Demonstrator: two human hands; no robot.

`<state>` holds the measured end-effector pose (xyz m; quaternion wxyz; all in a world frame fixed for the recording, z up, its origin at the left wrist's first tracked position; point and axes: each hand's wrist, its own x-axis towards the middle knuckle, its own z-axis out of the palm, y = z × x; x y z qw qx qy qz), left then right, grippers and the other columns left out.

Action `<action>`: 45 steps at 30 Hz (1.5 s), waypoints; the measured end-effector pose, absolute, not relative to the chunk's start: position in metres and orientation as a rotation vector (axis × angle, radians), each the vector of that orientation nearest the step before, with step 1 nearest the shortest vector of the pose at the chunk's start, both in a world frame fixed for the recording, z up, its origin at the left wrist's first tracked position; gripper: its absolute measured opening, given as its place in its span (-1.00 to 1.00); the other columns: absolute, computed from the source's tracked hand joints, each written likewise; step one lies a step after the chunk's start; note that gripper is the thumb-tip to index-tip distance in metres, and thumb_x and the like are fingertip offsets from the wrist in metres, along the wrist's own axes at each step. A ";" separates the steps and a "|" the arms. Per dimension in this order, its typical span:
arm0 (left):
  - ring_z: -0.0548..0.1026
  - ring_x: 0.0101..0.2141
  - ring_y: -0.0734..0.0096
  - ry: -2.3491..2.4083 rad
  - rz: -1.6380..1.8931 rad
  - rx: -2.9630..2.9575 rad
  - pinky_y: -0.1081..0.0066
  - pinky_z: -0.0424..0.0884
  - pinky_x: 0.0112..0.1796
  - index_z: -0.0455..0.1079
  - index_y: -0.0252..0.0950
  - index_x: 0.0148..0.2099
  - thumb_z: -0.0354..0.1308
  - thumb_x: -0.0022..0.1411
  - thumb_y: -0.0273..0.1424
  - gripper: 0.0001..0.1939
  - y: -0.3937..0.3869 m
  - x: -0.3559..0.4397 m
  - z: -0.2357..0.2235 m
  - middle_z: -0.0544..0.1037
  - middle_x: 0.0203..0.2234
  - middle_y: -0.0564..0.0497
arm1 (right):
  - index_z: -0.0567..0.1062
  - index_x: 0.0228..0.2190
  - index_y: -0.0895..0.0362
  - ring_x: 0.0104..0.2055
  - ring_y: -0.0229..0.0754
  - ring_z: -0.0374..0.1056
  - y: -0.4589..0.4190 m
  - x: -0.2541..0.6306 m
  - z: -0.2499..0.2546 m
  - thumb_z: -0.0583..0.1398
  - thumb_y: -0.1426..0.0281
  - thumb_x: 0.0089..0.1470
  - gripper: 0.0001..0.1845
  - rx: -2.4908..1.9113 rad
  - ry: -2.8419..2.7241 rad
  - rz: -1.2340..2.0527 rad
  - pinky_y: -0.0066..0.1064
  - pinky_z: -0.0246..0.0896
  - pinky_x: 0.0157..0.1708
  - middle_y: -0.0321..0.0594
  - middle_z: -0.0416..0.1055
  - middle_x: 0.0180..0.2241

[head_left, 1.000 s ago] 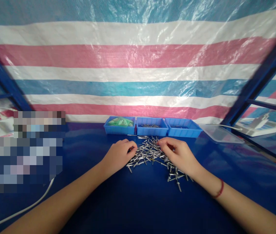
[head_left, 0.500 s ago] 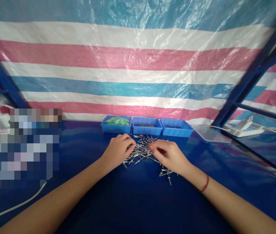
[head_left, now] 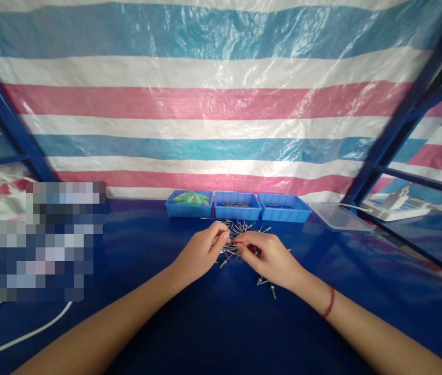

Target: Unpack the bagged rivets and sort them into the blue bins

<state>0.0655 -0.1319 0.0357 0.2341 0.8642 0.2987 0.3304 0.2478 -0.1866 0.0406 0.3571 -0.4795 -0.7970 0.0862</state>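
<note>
A heap of small silver rivets [head_left: 240, 232] lies on the blue table [head_left: 213, 323], just in front of three blue bins. My left hand [head_left: 201, 252] and my right hand [head_left: 269, 258] meet over the near side of the heap, fingertips almost touching. Both hands are pinched, thumb against fingers, on small metal pieces from the heap; what exactly sits between the fingers is too small to name. A few loose rivets [head_left: 267, 284] lie under my right wrist, which wears a red string bracelet.
The left bin [head_left: 189, 204] holds green pieces, the middle bin [head_left: 237, 205] holds rivets, the right bin [head_left: 285, 208] looks nearly bare. A clear plastic lid [head_left: 340, 217] lies at the right. A white cable [head_left: 21, 336] crosses the left. Striped tarp and blue frame bars enclose the table.
Both hands have come together over the heap's near side and gone from resting on the rivets to pinching. The camera has tilted slightly.
</note>
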 end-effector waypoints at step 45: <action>0.48 -0.26 0.36 0.855 0.872 2.276 0.42 0.31 -0.19 0.43 -0.25 -0.23 0.03 0.26 -0.36 -0.84 -0.141 0.063 0.031 0.56 -0.31 0.04 | 0.47 -0.42 0.15 -0.55 -0.30 0.19 -0.184 0.230 0.025 0.17 0.28 0.08 -0.81 -1.153 -1.627 0.516 -0.46 0.11 -0.56 -0.29 0.33 -0.54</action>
